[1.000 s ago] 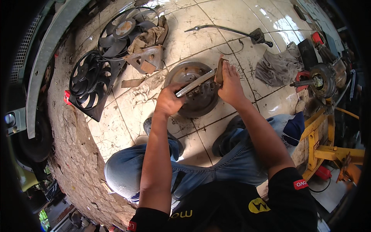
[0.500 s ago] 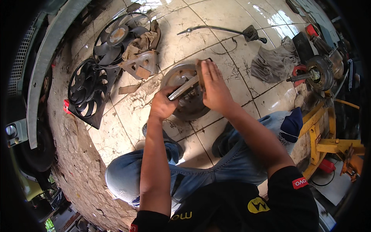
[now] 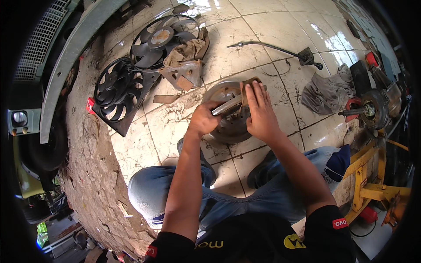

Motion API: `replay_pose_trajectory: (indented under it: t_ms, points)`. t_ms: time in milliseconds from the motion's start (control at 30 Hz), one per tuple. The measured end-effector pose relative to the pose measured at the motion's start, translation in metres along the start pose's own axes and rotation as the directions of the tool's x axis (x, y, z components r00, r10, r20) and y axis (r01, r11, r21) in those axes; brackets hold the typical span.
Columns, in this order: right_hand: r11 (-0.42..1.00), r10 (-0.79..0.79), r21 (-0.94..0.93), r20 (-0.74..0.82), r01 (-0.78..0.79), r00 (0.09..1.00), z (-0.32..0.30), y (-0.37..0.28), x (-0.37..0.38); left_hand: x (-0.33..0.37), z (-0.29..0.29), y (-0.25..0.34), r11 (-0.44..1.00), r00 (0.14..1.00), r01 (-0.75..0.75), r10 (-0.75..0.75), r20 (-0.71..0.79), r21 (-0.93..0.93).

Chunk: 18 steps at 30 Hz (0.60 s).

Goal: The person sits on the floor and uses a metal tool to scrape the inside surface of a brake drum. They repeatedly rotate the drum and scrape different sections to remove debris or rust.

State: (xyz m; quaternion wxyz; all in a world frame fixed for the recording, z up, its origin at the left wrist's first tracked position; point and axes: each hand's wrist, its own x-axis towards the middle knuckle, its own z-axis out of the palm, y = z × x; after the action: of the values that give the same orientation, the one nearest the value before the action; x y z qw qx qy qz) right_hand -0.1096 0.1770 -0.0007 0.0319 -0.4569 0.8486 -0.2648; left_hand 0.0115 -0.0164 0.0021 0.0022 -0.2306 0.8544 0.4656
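Observation:
In my left hand (image 3: 205, 118) is a bar-like metal part (image 3: 229, 105) with a bright edge, seen nearly edge-on; the fingers close round its near end. My right hand (image 3: 262, 111) lies along the part's far end with its fingers stretched. Under those fingers a stiff brown sheet (image 3: 243, 93), like sandpaper, is pressed to the part and curls up past the fingertips. Directly below both hands, a round rusty metal drum (image 3: 228, 136) rests on the tiles, partly covered by the hands and the part.
Two black radiator fans (image 3: 115, 90) and a rag (image 3: 184, 51) on a rusty bracket (image 3: 186, 70) lie at far left. Beyond the drum is a lever rod (image 3: 267, 46). To the right are a grey cloth (image 3: 322, 92), a wheel hub assembly (image 3: 372, 109) and a yellow stand (image 3: 362, 184).
The scene has shifted right and down in the picture as the view turned. Both hands keep their hold over the drum, and the brown sheet sits slightly differently against the metal part.

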Motion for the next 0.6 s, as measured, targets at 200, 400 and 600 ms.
replay_pose_trajectory:
  t_ms: [200, 400, 600]
  points:
    - [0.989, 0.116, 0.085, 0.036, -0.119, 0.993, 0.008, 0.037, 0.006, 0.002, 0.004, -0.009, 0.999, 0.998, 0.035, -0.034, -0.051, 0.032]
    - [0.994, -0.054, 0.091, -0.006, 0.054, 0.999, 0.001, 0.003, 0.010, -0.001, 0.002, -0.002, 0.999, 0.999, 0.030, -0.030, 0.011, 0.042]
    - [0.988, 0.033, 0.149, 0.047, -0.040, 0.998, -0.003, 0.024, -0.001, -0.007, 0.000, 0.047, 0.982, 0.987, 0.109, -0.125, 0.101, 0.154]
